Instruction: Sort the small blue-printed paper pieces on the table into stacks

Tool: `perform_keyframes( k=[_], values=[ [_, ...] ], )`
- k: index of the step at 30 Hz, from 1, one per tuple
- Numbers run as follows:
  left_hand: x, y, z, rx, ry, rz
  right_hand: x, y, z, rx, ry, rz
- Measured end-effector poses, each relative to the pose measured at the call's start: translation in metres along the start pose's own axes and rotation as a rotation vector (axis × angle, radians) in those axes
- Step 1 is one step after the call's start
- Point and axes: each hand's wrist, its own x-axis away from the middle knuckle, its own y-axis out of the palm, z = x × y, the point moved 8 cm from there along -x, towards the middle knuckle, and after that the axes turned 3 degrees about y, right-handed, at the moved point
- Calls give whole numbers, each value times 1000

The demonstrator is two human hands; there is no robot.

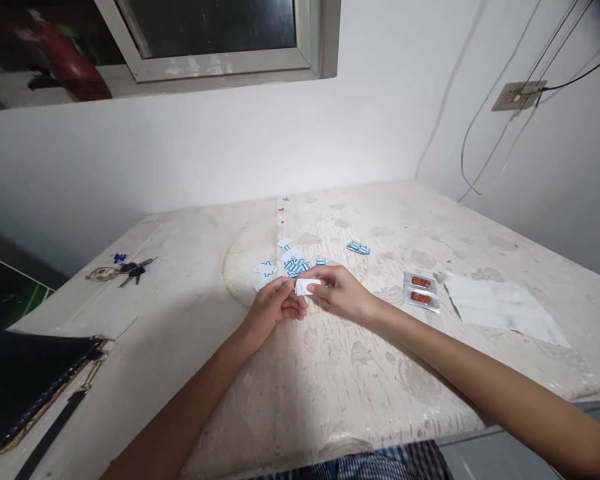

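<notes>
A small white paper piece (305, 287) is held between my two hands above the middle of the table. My right hand (337, 291) pinches it between thumb and fingers from the right. My left hand (279, 301) grips its left edge with the fingertips, the other fingers curled. Just beyond my hands lies a loose pile of small blue-and-white paper pieces (296, 265), some showing a plain white side. A short stack of similar blue-and-white pieces (359, 248) sits apart, farther back to the right.
The pale patterned table (290, 387) meets a white wall at the back. On the right are a blister pack with two reddish-brown pieces (421, 292) and a white cloth (505, 308). Keys (133, 271) lie at left, near a black bag (35, 380).
</notes>
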Motion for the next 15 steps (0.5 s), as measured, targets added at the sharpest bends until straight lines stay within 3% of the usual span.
perform_keyframes(
  k=[4,7,10,15],
  values=[
    [1,4,-1,8,-12,-9,9,1,-27,398,-275,59],
    [1,5,2,-20,15,1,15,9,-34,490,-389,8],
    [2,4,5,-69,37,31,14,9,-29,476,-355,18],
    [4,-2,7,-110,50,89,5,0,-12,260,-143,64]
  ],
)
